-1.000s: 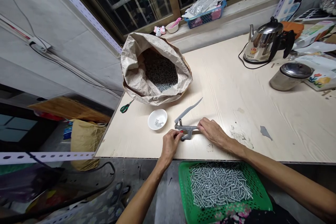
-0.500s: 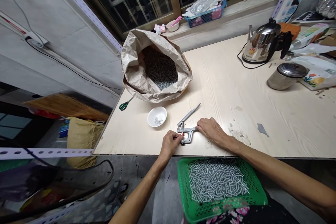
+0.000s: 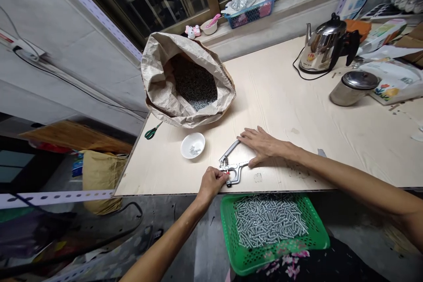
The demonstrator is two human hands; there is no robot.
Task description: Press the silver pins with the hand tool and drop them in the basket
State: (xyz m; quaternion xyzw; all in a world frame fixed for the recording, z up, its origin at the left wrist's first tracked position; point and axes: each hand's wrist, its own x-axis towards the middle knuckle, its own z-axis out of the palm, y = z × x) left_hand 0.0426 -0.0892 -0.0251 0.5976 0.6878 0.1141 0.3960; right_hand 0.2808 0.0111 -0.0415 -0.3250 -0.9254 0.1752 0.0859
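Note:
A grey hand-press plier (image 3: 235, 167) with a red part and a spring at its jaw lies near the table's front edge, its two handles spread apart. My right hand (image 3: 264, 145) reaches across both handles, fingers over the upper one and thumb at the lower. At the jaw, the fingertips of my left hand (image 3: 213, 181) are pinched together; whatever they hold is hidden. A white bowl (image 3: 185, 152) with a few small silver screw-like pieces stands just beyond my left hand. Below the table edge, a green basket (image 3: 228, 229) holds many silver screw-like pieces.
Behind the bowl stands a large open sack (image 3: 155, 75) of dark metal pieces. Green-handled scissors (image 3: 151, 133) lie at the left edge. A kettle (image 3: 322, 48), a lidded metal canister (image 3: 352, 90) and a plastic packet (image 3: 396, 81) are at the right.
My right hand has shifted from the lower handle alone to span both handles, its fingers now over the upper one. My left hand stays pinched at the jaw. The view has shifted slightly.

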